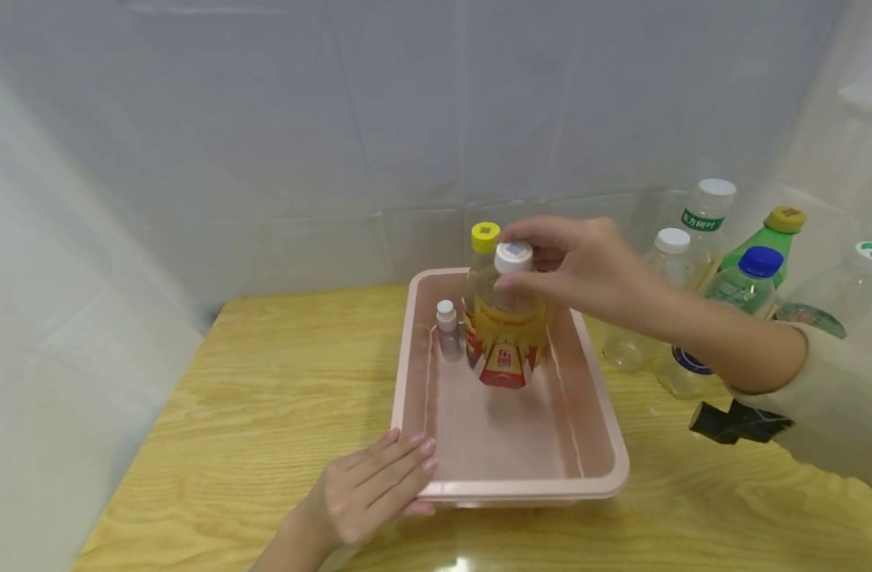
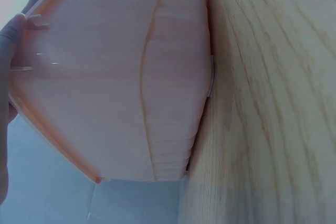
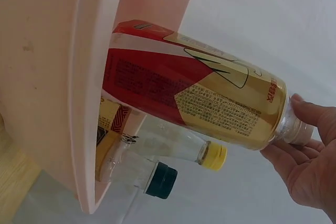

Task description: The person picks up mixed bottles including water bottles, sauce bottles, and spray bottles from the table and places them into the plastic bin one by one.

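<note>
Pinching the red-and-gold bottle (image 1: pixel 506 330) by its neck, the right hand's (image 1: pixel 577 262) fingers hold it within the tub (image 1: pixel 522 488) in the head view; a steady grip, base clear of the yellow-capped bottle (image 1: pixel 485 237), probably works best. The left hand (image 1: pixel 372 486) lays straight fingers on the tub's near left corner; open room spreads toward the tub's near end. The left wrist view shows the bench (image 2: pixel 262 103) beneath the tub. In the right wrist view, the tub's rim partly hides the held bottle's base; a dark-capped bottle (image 3: pixel 161 180) stands close by inside the tub.
</note>
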The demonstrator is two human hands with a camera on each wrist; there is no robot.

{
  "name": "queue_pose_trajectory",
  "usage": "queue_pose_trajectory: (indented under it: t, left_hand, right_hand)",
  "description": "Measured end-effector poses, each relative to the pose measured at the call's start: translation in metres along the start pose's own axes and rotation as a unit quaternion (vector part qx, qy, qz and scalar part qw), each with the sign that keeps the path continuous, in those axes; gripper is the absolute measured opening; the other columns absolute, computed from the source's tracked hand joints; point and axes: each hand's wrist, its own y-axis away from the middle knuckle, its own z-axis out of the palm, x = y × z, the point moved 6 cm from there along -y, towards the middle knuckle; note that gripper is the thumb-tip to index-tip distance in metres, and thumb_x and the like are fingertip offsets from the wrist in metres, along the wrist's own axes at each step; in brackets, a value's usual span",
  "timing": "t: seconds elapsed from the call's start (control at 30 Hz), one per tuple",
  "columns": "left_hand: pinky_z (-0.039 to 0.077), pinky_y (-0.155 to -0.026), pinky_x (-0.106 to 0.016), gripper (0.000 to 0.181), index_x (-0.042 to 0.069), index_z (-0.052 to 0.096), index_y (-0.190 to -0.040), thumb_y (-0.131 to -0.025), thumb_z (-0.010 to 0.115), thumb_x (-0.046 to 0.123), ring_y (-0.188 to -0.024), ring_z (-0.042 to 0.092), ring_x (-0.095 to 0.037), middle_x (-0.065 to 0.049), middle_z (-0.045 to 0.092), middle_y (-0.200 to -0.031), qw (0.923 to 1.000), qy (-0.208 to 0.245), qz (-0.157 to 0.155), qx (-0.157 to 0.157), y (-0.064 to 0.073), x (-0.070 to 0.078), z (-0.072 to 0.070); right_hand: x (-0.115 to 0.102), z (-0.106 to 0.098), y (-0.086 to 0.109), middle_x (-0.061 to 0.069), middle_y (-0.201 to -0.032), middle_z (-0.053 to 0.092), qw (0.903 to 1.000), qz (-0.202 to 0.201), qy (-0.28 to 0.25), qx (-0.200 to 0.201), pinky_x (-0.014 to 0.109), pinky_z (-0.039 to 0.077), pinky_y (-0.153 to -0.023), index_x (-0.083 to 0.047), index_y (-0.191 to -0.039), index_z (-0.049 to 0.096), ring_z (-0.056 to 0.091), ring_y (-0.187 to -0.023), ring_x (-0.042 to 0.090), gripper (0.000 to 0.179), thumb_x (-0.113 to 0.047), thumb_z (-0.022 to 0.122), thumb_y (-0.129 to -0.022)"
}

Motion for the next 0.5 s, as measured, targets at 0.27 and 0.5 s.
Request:
queue_pose_trajectory:
  t: [0.27, 0.5]
  left_hand:
    - [0.063, -0.067, -0.028, 0.033, 0.002, 0.071, -0.089, -0.092, 0.058, 0.032, -0.076, 0.071, -0.019, -0.013, 0.073, -0.086, 1.0, 0.002, 0.001, 0.002, 0.002, 0.001, 0.0]
    - [0.063, -0.07, -0.029, 0.034, 0.001, 0.071, -0.091, -0.091, 0.06, 0.033, -0.078, 0.071, -0.02, -0.014, 0.073, -0.087, 1.0, 0.005, -0.003, 0.002, 0.006, 0.002, 0.001]
  right_hand:
    - [-0.005, 0.015, -0.011, 0.009, -0.093, 0.072, 0.9989, -0.044, 0.007, -0.012, 0.022, 0.06, -0.066, 0.0, -0.106, 0.066, 0.069, -0.077, 0.012, 0.037, -0.008, 0.081, -0.073]
    - [-0.009, 0.034, -0.02, 0.008, -0.088, 0.07, 0.997, -0.051, 0.034, -0.047, 0.026, 0.059, -0.065, -0.002, -0.102, 0.064, 0.066, -0.076, 0.014, 0.035, -0.011, 0.082, -0.073]
